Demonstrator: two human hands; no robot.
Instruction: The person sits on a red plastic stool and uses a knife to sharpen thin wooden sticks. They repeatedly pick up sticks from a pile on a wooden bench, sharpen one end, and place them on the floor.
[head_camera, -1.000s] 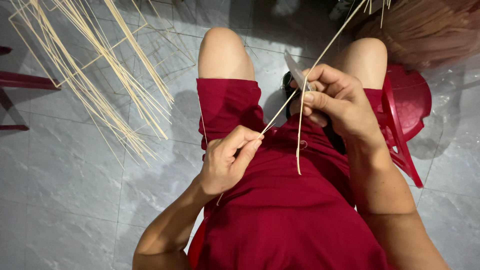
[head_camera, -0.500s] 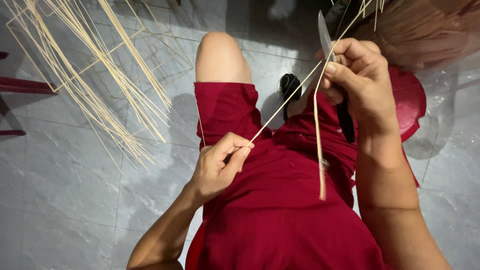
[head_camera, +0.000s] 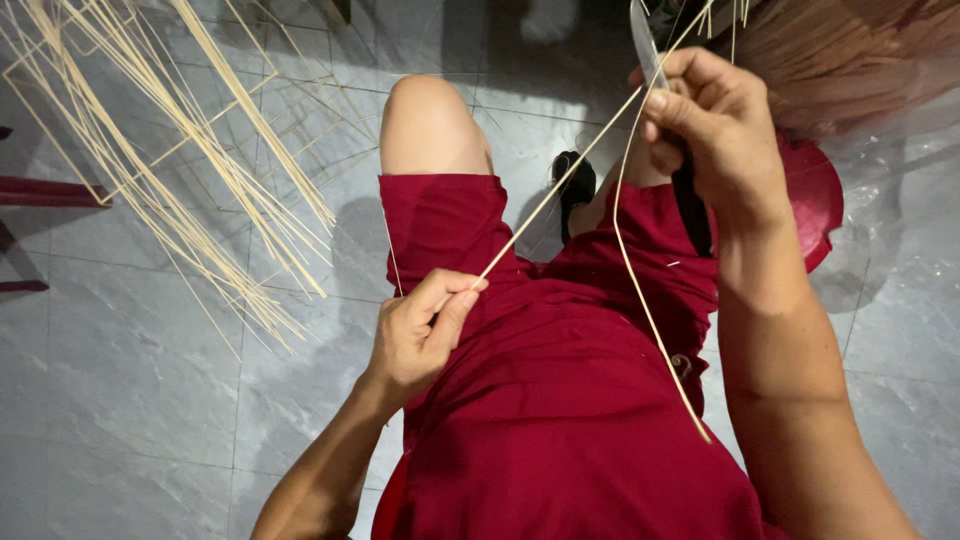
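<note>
The left hand (head_camera: 420, 335) pinches the near end of a thin bamboo strip (head_camera: 560, 185); the right hand (head_camera: 715, 125) (farther, right) grips a knife (head_camera: 645, 45) against it.

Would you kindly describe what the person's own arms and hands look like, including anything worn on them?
Both arms are bare up to the frame edge, with no sleeves in view. The left hand and right hand wear no gloves, and no rings, watch or bracelets show. The garment over the lap is dark red cloth.
</note>
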